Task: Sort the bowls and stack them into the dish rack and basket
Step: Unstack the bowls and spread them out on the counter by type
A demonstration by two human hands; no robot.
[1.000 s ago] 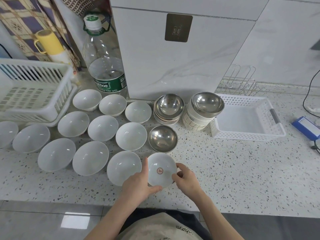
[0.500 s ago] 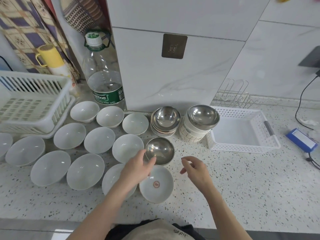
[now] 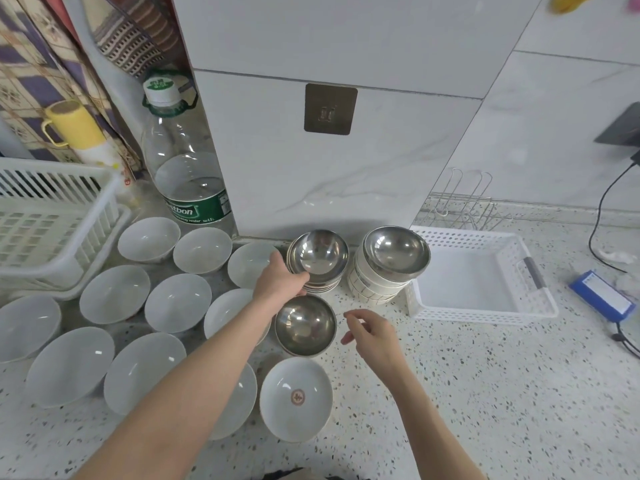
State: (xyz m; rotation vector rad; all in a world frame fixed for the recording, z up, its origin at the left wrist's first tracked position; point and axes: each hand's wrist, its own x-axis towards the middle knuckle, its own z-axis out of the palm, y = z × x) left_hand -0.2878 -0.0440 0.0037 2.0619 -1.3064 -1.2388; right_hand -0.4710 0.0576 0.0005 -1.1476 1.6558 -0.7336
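My left hand [image 3: 278, 280] reaches past a single steel bowl [image 3: 305, 325] and grips the near-left rim of a stack of steel bowls [image 3: 320, 259] with thumb and fingers. My right hand [image 3: 372, 334] hovers just right of the single steel bowl, fingers loosely curled and holding nothing. A white bowl with a red mark [image 3: 296, 398] sits on the counter below both hands. Several plain white bowls [image 3: 178, 303] spread to the left. A steel bowl tops a stack of ribbed white bowls [image 3: 377, 289]. The white dish rack [image 3: 52, 220] stands far left and the white basket [image 3: 485, 312] at right.
A large water bottle [image 3: 187, 188] and a yellow cup [image 3: 71, 126] stand behind the bowls. A wire rack [image 3: 464, 202] lies behind the basket. A blue box [image 3: 602, 299] with a cable lies far right. The speckled counter's front edge is near my body.
Both hands let go of the red-marked bowl, which stays on the counter. My left hand moved forward to the steel bowl stack; my right hand drifted up beside the single steel bowl.
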